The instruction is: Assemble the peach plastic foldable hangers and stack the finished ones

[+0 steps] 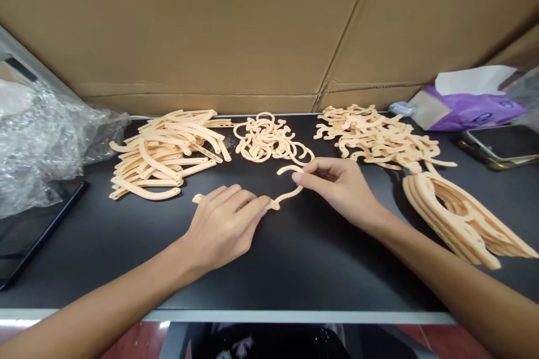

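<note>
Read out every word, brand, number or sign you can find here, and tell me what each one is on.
No words or numbers can be read.
Purple pack: two small round marks, too small and blurred to read.
Black item below the desk edge: a pale arrow-like emblem, with no letters that I can make out.

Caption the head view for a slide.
Left hand holds a pale piece, right hand pinches a hook, piled hooks beyond.
</note>
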`<state>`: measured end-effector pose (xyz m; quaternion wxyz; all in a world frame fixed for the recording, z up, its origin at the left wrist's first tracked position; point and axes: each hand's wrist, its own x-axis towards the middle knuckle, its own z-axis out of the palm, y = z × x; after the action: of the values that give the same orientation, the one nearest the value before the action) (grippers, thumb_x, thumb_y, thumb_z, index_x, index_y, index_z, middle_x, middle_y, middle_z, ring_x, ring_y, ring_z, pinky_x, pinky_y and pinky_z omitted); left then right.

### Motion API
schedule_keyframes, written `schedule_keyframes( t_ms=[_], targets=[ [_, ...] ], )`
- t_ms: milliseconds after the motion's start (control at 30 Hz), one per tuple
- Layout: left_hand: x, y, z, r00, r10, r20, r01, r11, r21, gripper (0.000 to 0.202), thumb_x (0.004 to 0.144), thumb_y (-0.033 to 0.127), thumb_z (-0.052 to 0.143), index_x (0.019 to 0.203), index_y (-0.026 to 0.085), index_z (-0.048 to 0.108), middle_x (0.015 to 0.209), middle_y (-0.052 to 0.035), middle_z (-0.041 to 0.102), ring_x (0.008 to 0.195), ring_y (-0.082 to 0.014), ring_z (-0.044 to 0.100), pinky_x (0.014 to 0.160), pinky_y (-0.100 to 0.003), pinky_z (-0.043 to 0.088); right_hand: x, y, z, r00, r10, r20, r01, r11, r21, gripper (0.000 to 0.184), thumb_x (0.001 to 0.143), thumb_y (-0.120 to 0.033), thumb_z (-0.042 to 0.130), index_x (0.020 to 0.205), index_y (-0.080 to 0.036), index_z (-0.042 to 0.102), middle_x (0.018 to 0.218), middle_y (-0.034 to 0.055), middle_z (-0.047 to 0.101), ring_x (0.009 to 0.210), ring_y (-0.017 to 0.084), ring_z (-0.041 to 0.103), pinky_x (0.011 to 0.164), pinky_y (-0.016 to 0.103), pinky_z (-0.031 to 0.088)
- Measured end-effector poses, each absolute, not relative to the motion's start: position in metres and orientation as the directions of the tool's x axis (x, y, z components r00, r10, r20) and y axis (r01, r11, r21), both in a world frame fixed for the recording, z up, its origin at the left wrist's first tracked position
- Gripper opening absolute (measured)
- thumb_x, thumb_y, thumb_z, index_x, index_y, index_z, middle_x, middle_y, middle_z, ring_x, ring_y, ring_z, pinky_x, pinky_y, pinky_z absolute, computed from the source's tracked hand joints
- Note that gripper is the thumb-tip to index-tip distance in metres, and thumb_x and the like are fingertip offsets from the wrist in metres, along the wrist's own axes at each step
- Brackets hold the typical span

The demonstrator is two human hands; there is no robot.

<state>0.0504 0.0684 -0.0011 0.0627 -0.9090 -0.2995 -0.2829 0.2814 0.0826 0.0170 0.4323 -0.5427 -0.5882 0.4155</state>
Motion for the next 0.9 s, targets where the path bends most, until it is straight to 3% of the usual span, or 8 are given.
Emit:
schedule_keyframes(
  t_ms=[100,267,400,500,633,733,900],
  targets=[
    [0.050,0.068,-0.001,0.640,0.519,0.566,0.612,-0.790,0.032,0.013,0.094,0.016,0.060,0.102,0.016,0.070,0.079,-0.0026,0.073,0.068,-0.0162,0.064,0.064,-0.030,0.049,0.283,0.084,0.017,0.012,0.996,0.091,0.284,0.084,-0.955,0.026,0.072,-0.041,0.074,0.061,-0.019,0.068,0.061,0.0010,0.063,0.060,0.014,0.051,0.057,0.028,0.039],
    [0.049,0.069,0.000,0.647,0.504,0.572,0.604,-0.797,0.019,0.014,0.094,0.014,0.059,0.099,0.016,0.071,0.069,-0.0014,0.070,0.064,-0.0158,0.061,0.060,-0.029,0.047,0.284,0.082,0.012,0.056,0.975,0.215,0.490,0.161,-0.857,0.022,0.080,-0.039,0.069,0.069,-0.020,0.070,0.063,0.0004,0.064,0.057,0.014,0.050,0.056,0.030,0.038],
    [0.049,0.070,0.000,0.658,0.494,0.568,0.580,-0.814,0.036,0.013,0.092,0.014,0.061,0.100,0.015,0.072,0.071,-0.0024,0.070,0.066,-0.0169,0.061,0.062,-0.030,0.048,0.281,0.078,0.004,-0.131,0.880,0.457,0.600,0.437,-0.670,0.009,0.086,-0.026,0.066,0.081,-0.021,0.072,0.076,0.0039,0.071,0.072,0.018,0.061,0.069,0.034,0.049],
    [0.049,0.071,-0.001,0.679,0.473,0.561,0.546,-0.836,0.045,0.015,0.092,0.012,0.061,0.103,0.014,0.070,0.077,-0.0037,0.072,0.069,-0.0175,0.062,0.066,-0.031,0.049,0.278,0.074,-0.001,-0.365,0.739,0.566,0.571,0.658,-0.491,0.016,0.091,-0.019,0.061,0.101,-0.021,0.073,0.099,0.0081,0.074,0.093,0.022,0.064,0.088,0.041,0.052],
    [0.048,0.071,-0.003,0.701,0.454,0.550,0.518,-0.854,0.044,0.014,0.092,0.010,0.060,0.101,0.014,0.069,0.082,-0.0050,0.073,0.073,-0.0183,0.064,0.066,-0.032,0.049,0.274,0.069,-0.004,-0.602,0.614,0.511,0.551,0.782,-0.292,0.029,0.096,-0.015,0.052,0.120,-0.016,0.069,0.127,0.0129,0.068,0.119,0.028,0.055,0.099,0.047,0.049],
    [0.047,0.070,-0.005,0.699,0.469,0.539,0.528,-0.847,0.052,0.012,0.093,0.013,0.060,0.100,0.014,0.069,0.082,-0.0045,0.073,0.070,-0.0180,0.064,0.065,-0.032,0.048,0.274,0.066,-0.004,-0.618,0.630,0.470,0.589,0.767,-0.253,0.029,0.099,-0.017,0.050,0.120,-0.011,0.068,0.115,0.0117,0.073,0.117,0.029,0.056,0.098,0.049,0.047],
    [0.049,0.071,-0.004,0.694,0.487,0.531,0.532,-0.843,0.079,0.011,0.093,0.016,0.061,0.101,0.014,0.069,0.080,-0.0036,0.073,0.066,-0.0163,0.062,0.063,-0.030,0.050,0.275,0.066,-0.005,-0.563,0.665,0.491,0.613,0.734,-0.292,0.022,0.097,-0.017,0.055,0.112,-0.012,0.071,0.102,0.0092,0.075,0.109,0.026,0.058,0.096,0.046,0.046]
  ],
)
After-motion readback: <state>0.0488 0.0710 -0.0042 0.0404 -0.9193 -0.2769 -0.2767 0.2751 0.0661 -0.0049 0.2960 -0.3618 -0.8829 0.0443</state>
